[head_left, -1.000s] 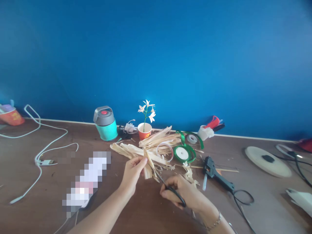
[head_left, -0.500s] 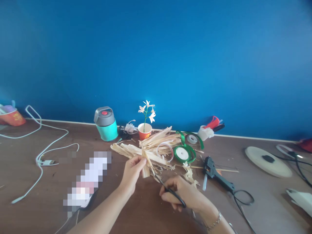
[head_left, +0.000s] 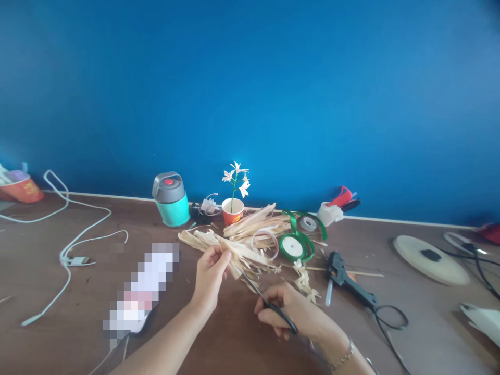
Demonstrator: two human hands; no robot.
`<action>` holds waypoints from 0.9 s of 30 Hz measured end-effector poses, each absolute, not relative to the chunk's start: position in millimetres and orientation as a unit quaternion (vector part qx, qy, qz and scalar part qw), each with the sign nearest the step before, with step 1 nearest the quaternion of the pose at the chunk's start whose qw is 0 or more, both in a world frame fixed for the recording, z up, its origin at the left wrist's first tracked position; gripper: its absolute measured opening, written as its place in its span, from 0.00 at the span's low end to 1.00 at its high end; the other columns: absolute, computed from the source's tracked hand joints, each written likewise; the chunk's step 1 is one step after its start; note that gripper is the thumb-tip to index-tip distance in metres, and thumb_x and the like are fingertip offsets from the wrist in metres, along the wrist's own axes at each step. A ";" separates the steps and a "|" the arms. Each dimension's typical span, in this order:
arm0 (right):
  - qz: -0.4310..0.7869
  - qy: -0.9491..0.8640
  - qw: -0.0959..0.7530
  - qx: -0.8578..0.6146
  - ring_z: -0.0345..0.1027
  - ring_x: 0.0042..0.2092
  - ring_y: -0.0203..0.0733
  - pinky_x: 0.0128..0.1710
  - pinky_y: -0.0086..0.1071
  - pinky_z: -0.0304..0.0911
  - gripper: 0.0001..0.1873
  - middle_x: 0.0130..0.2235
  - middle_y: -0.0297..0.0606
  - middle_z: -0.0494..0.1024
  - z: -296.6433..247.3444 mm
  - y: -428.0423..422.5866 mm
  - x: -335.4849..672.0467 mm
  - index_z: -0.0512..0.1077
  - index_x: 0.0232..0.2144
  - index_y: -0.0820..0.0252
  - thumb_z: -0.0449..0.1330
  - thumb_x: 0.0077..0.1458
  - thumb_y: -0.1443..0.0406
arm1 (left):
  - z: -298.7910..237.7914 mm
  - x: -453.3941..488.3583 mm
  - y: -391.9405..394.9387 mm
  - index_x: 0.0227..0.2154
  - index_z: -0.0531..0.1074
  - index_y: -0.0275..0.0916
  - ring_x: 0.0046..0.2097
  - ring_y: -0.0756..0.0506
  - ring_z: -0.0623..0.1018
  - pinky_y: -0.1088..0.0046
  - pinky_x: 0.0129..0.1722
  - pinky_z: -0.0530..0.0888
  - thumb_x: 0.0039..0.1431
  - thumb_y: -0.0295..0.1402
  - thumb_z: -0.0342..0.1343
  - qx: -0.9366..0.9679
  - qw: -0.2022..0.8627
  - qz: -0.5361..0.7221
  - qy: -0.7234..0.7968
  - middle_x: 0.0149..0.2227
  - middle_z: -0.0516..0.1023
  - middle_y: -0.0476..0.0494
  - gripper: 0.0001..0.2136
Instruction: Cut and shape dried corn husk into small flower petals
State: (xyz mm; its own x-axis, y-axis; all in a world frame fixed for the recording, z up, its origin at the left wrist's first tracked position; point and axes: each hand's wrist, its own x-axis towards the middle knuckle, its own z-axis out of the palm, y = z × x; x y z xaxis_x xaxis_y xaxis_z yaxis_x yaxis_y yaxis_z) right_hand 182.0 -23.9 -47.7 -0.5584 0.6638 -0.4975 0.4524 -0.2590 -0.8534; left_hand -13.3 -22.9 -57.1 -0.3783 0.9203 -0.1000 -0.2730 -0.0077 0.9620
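Between the thumb and fingers of my left hand [head_left: 211, 276] is a strip of dried corn husk [head_left: 236, 269], pale and straw-coloured. My right hand [head_left: 287, 307] is closed around the black handles of a pair of scissors [head_left: 280, 313]. Their blades point up and left, with the tips by the strip's edge; whether they touch it I cannot tell. Just behind my hands lies a pile of dried husks [head_left: 253, 224], with a tape ring [head_left: 276, 248] on it. Cut pale flower-shaped pieces [head_left: 302, 278] rest to the right.
A paper cup [head_left: 233, 213] holds a white flower on a green stem. A turquoise container [head_left: 172, 211], a green ribbon spool [head_left: 292, 247], a glue gun [head_left: 349, 284] with its cord, a pale oval lid [head_left: 429, 260], white cables [head_left: 74, 239] and a blurred-out phone [head_left: 140, 291] surround the work area.
My left hand has turned the husk strip, so its lower end now slants right towards the scissors. My right hand with the scissors has hardly moved.
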 end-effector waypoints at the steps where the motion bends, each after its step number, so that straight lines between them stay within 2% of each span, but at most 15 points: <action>1: 0.643 -0.602 0.086 -0.465 0.61 0.17 0.28 0.16 0.20 0.58 0.12 0.17 0.28 0.70 -48.5 -23.7 182.2 0.74 0.31 0.65 0.63 0.47 0.61 | -56.7 -12.7 -22.9 0.24 0.69 0.36 0.18 0.56 0.62 0.80 0.19 0.58 0.47 0.39 0.61 0.306 0.469 0.639 0.527 0.17 0.65 0.56 0.11; 27: 0.622 -0.612 0.094 -0.480 0.57 0.15 0.26 0.13 0.19 0.53 0.09 0.15 0.26 0.68 -45.7 -23.5 181.4 0.75 0.28 0.65 0.62 0.46 0.62 | -53.3 -9.0 -25.7 0.22 0.67 0.37 0.18 0.56 0.61 0.80 0.18 0.56 0.44 0.40 0.63 0.305 0.483 0.635 0.520 0.18 0.64 0.57 0.13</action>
